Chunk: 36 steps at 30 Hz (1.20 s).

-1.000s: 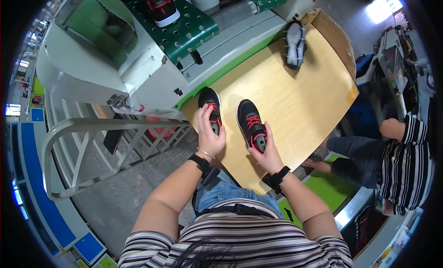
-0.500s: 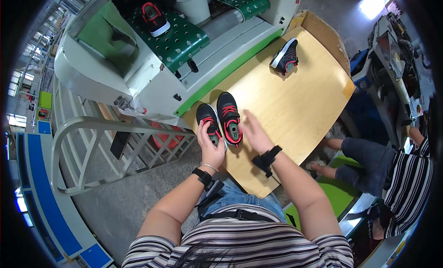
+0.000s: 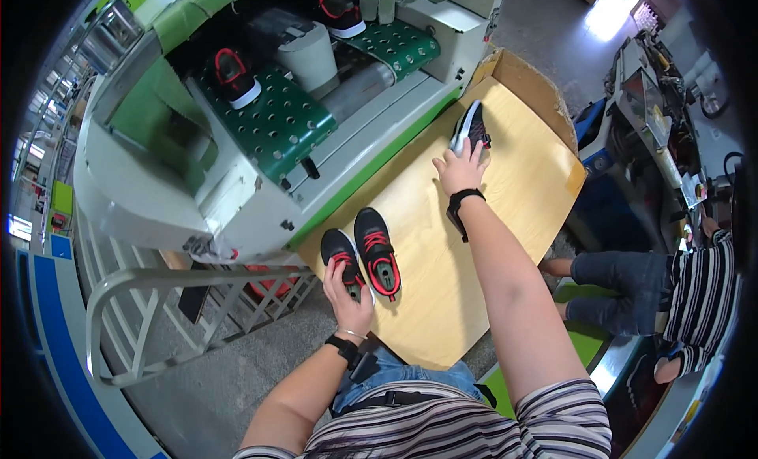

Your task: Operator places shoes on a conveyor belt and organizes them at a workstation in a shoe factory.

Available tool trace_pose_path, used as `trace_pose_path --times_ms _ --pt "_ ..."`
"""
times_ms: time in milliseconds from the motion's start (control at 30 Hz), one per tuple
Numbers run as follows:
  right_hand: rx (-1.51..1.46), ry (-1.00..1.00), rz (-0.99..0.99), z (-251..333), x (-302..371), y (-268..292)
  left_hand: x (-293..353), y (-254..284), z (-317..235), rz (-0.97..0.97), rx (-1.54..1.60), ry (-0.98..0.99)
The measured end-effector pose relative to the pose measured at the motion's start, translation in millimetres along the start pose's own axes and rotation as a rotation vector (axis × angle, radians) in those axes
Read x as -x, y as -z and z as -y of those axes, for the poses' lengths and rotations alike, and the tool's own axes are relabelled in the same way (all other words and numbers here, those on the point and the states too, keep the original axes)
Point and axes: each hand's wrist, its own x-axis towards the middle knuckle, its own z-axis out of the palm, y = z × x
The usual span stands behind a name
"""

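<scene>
Two black sneakers with red laces and red collar lining lie side by side at the near left of a light wooden table (image 3: 466, 253). My left hand (image 3: 350, 305) grips the left sneaker (image 3: 338, 247) around its heel, covering part of the opening. The right sneaker (image 3: 375, 250) of the pair rests beside it, untouched. Farther off, a third dark sneaker (image 3: 472, 126) with a white sole sits on the table. My right hand (image 3: 462, 174) stretches to its near end, fingers spread and fingertips at the shoe; whether they press on it is hard to see.
Beyond the table's left edge stands a white and green machine (image 3: 371, 167) with a perforated green belt (image 3: 268, 127) carrying another sneaker (image 3: 234, 78). A cardboard wall (image 3: 533, 92) borders the far end. A metal railing (image 3: 197, 281) stands left; another person (image 3: 632, 285) is at right.
My right hand has moved from beside the pair up to the far sneaker. My left hand stays on the left sneaker. The view has shifted, and more of the machine's belts shows.
</scene>
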Motion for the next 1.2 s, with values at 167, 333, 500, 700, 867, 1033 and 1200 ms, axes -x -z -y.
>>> trace_pose_path --times_ms 167,333,500,700,867,1033,1200 --pt "-0.59 -0.195 -0.251 -34.1 -7.4 0.4 -2.7 10.1 -0.6 0.011 -0.03 0.018" --pt "-0.792 -0.104 -0.174 -110.1 -34.0 -35.6 -7.3 6.4 -5.2 0.002 -0.015 0.008" --pt "-0.654 -0.17 -0.241 -67.5 32.4 -1.4 -5.8 4.1 -0.2 0.031 -0.026 0.002" --pt "-0.403 0.349 -0.074 -61.4 174.1 14.0 0.6 17.7 -7.5 0.098 -0.03 0.075" --pt "-0.822 0.295 -0.005 -42.0 239.7 0.5 -10.6 -5.5 -60.8 0.349 -0.134 -0.081" --pt "-1.091 -0.069 0.051 -27.0 197.2 -4.9 -17.1 -46.2 -51.1 0.415 -0.28 -0.325" --pt "-1.493 -0.166 0.042 -18.2 139.8 51.7 -18.0 -42.7 -40.7 0.115 0.15 0.098"
